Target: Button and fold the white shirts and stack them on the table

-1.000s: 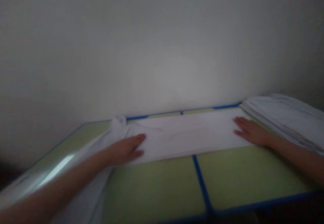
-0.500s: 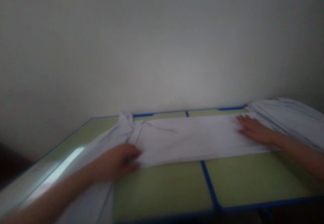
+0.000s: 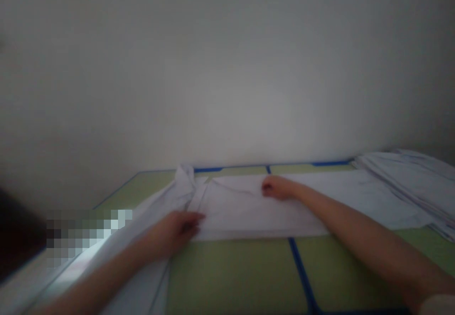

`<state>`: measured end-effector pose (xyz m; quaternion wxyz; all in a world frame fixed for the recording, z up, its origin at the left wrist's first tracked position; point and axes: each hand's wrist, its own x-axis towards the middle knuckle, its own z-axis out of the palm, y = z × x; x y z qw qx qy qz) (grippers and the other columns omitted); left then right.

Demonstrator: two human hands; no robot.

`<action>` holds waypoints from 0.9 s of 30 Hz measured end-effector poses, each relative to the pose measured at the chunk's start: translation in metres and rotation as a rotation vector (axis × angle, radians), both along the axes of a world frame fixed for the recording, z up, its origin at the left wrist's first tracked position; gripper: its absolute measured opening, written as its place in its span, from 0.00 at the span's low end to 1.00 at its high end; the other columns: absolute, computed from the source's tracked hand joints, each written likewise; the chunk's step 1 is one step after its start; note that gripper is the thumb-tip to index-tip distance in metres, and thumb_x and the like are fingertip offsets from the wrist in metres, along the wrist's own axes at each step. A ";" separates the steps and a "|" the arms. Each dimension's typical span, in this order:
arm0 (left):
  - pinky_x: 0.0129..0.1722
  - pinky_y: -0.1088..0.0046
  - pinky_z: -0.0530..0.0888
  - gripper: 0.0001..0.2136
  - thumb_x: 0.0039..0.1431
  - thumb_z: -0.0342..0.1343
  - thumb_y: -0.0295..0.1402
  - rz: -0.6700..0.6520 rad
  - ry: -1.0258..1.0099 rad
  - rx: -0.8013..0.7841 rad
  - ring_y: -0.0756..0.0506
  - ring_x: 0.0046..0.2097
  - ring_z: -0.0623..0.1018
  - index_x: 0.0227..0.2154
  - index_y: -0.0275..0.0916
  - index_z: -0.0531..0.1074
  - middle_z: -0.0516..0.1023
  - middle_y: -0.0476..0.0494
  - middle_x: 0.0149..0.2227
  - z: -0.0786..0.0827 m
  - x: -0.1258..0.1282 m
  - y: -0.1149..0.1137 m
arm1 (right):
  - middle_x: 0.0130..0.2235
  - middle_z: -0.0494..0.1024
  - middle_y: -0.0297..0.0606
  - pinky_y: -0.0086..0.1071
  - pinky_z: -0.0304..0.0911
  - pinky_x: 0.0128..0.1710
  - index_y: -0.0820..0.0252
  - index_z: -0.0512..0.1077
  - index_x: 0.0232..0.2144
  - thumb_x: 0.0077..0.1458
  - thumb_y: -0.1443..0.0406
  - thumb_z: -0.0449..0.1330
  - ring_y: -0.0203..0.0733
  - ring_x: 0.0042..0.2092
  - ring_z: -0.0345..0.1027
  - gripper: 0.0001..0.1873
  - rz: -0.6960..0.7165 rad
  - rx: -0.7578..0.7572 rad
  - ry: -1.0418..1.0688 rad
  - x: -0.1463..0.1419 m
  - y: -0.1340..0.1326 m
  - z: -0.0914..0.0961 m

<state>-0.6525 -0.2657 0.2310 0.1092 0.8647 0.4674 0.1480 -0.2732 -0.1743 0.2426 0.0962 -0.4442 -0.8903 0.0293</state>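
A long folded white cloth (image 3: 241,220) lies across the table. At its near left corner is my left hand (image 3: 177,229), thumb and fingers curled together around the cloth's edge. My right hand (image 3: 279,188) is over the far middle of the strip with its fingers curled in; whether they pinch anything is hidden. Just left of the strip, another length of white fabric (image 3: 152,206) runs toward me under my left forearm, with a bunched peak at its far end. I cannot tell if both are one piece.
A stack of folded white cloths (image 3: 412,177) stands at the table's right end. The yellow-green table (image 3: 234,272) has blue edging and seams. Behind it rises a plain grey wall (image 3: 227,68). Something dark (image 3: 17,234) is at the far left, beside a blurred patch.
My right hand has moved left along the cloth from its right end, and its spread fingers have curled in. My left hand stays near the same corner. The view has shifted slightly.
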 end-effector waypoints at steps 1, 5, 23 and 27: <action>0.42 0.71 0.71 0.17 0.56 0.47 0.38 0.007 -0.008 0.014 0.46 0.40 0.76 0.47 0.44 0.71 0.78 0.47 0.41 -0.001 -0.001 0.000 | 0.32 0.76 0.39 0.27 0.57 0.33 0.64 0.74 0.32 0.52 0.62 0.56 0.36 0.33 0.66 0.11 -0.005 -0.005 -0.005 0.001 0.002 -0.001; 0.45 0.70 0.69 0.14 0.56 0.47 0.36 -0.019 0.004 0.062 0.45 0.43 0.75 0.40 0.44 0.75 0.78 0.47 0.41 0.000 -0.003 0.000 | 0.32 0.75 0.39 0.28 0.55 0.33 0.64 0.72 0.30 0.53 0.63 0.54 0.36 0.33 0.64 0.10 -0.058 0.080 0.027 0.009 0.010 -0.002; 0.45 0.70 0.68 0.16 0.63 0.40 0.35 -0.302 0.215 0.229 0.46 0.42 0.73 0.43 0.45 0.73 0.75 0.44 0.40 -0.009 -0.006 0.003 | 0.28 0.71 0.37 0.30 0.53 0.32 0.61 0.72 0.26 0.53 0.62 0.54 0.36 0.31 0.62 0.10 0.248 0.223 -0.135 -0.053 -0.120 -0.017; 0.46 0.70 0.68 0.15 0.62 0.41 0.35 -0.324 0.188 0.236 0.46 0.43 0.73 0.42 0.46 0.73 0.74 0.44 0.41 -0.011 -0.008 0.001 | 0.28 0.72 0.36 0.27 0.53 0.30 0.61 0.72 0.27 0.55 0.61 0.53 0.34 0.31 0.63 0.12 0.231 0.151 -0.075 -0.045 -0.116 -0.012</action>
